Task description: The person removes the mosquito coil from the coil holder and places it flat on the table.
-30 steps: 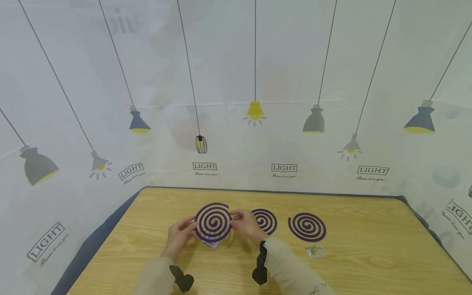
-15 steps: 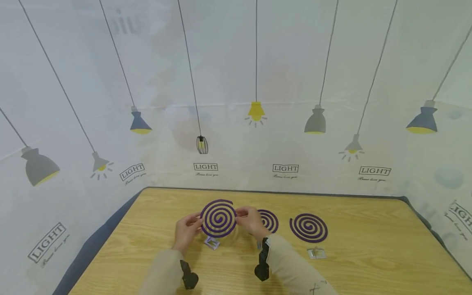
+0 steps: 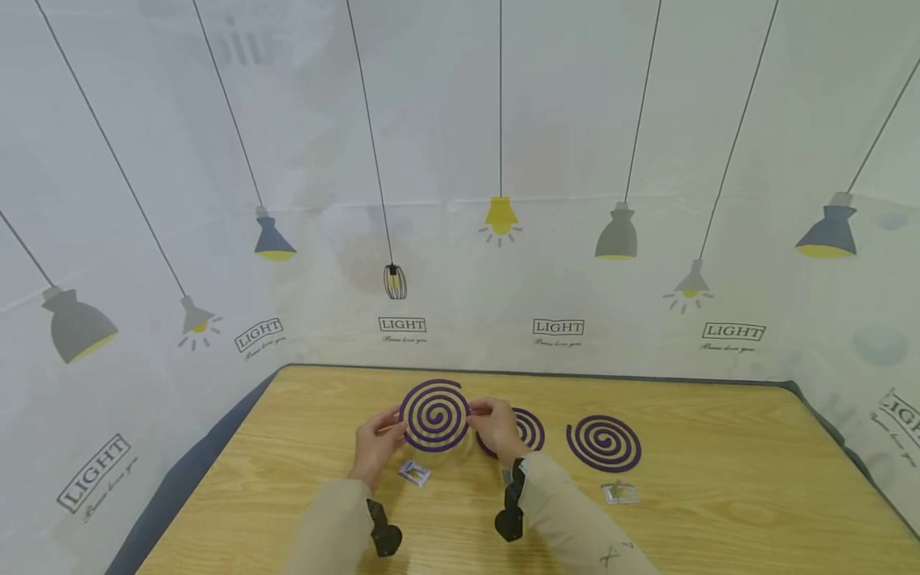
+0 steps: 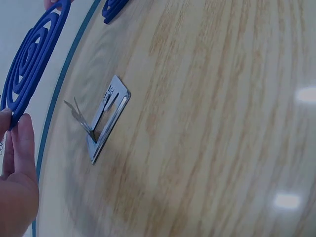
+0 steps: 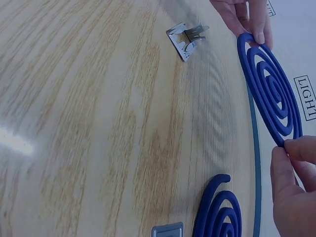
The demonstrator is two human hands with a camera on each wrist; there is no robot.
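Between both hands a purple mosquito coil (image 3: 434, 416) is held up above the table, its spiral facing the head camera. My left hand (image 3: 376, 444) pinches its left rim, and my right hand (image 3: 494, 426) pinches the right rim. In the wrist views the same coil (image 4: 30, 59) looks blue and tilted, thumb and fingers gripping its edge. Just below it lies a small metal coil stand (image 3: 414, 473) with its prong bent up, seen closely as a folded metal plate (image 4: 109, 118). Behind my right hand a second coil (image 3: 528, 431) lies on the table, partly hidden.
Farther right a third coil (image 3: 604, 443) lies flat, with another metal stand (image 3: 620, 493) in front of it. A stand (image 5: 168, 230) also shows by the second coil, mostly covered by my right wrist. The wooden table (image 3: 726, 479) ends at a printed white backdrop (image 3: 460, 279).
Both hands have carried the coil slightly right and away from me. The stand beneath it is now uncovered in the head view. The other coils and stands stay put.
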